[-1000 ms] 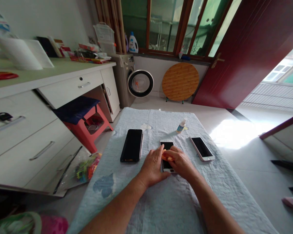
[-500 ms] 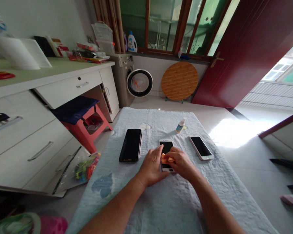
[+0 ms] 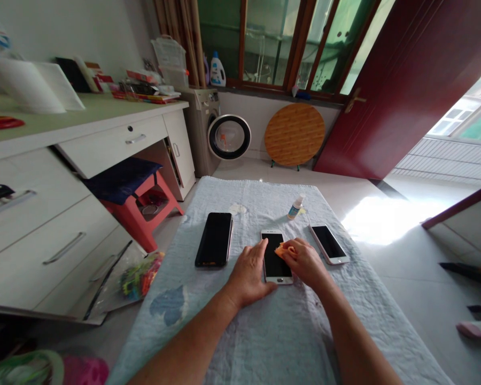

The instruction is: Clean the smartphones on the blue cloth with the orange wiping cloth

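A white smartphone (image 3: pixel 276 262) with a dark screen lies face up on the cloth-covered table. Along its left edge my left hand (image 3: pixel 249 270) grips it, fingers at the upper side and thumb by the bottom corner. Pinched in my right hand (image 3: pixel 304 261) is a small orange cloth (image 3: pixel 284 250), which touches the right part of the screen. To the left lies a larger black smartphone (image 3: pixel 214 239), and on the right another white smartphone (image 3: pixel 329 244) rests at a slant. Beyond the middle phone stands a small spray bottle (image 3: pixel 295 207).
A pale blue patterned tablecloth (image 3: pixel 256 342) covers the table. On the left are a white desk (image 3: pixel 104 133) and a red stool (image 3: pixel 146 214) with a dark cover. Further back, a washing machine (image 3: pixel 200 125) has its round door open beside a round wooden tabletop (image 3: pixel 294 133).
My right hand has moved the orange cloth rightward across the screen, from its middle to its right side. My left hand stays at the phone's left edge.
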Demonstrator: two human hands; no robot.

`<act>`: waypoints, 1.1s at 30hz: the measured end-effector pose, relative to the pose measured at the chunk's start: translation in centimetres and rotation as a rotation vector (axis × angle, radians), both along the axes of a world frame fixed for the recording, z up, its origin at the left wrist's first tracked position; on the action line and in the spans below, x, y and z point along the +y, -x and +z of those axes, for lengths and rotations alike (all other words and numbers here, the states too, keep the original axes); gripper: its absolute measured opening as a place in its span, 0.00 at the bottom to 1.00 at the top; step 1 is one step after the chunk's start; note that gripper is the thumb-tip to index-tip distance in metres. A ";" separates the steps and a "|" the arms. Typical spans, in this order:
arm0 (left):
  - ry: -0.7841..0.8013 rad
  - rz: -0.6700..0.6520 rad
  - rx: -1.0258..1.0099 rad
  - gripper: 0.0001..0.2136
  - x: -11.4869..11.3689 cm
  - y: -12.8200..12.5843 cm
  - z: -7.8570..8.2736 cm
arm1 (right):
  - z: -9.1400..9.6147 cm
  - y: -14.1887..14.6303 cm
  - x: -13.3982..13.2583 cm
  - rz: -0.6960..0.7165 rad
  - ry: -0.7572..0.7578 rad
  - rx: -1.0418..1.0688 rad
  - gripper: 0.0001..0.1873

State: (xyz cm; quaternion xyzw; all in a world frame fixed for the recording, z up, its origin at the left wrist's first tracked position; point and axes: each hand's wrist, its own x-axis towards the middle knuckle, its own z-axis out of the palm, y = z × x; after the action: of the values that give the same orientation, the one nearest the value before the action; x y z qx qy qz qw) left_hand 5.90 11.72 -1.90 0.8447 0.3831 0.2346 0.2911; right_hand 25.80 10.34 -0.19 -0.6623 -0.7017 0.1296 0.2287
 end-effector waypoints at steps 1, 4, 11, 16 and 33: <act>0.000 0.000 0.003 0.47 0.0 0.0 0.0 | 0.1 0.1 0.0 0.011 0.008 0.001 0.08; 0.007 -0.003 0.005 0.47 0.0 0.0 0.1 | 0.4 0.6 -0.2 0.044 0.025 -0.002 0.09; 0.016 -0.023 -0.009 0.47 0.0 0.2 0.1 | 1.0 2.8 -0.7 0.140 0.025 -0.014 0.09; 0.004 -0.013 -0.020 0.46 0.0 0.3 -0.1 | 1.0 4.1 -0.8 0.245 -0.010 0.028 0.10; 0.018 -0.023 0.005 0.45 0.1 0.3 0.2 | 2.2 2.9 -1.4 0.330 0.134 0.097 0.09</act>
State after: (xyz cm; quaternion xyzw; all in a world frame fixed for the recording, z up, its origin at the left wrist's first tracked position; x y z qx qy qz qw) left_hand 5.60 11.78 -1.73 0.8469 0.3763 0.2256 0.3005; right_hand 22.94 8.98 2.05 -0.5448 -0.7787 0.2438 0.1934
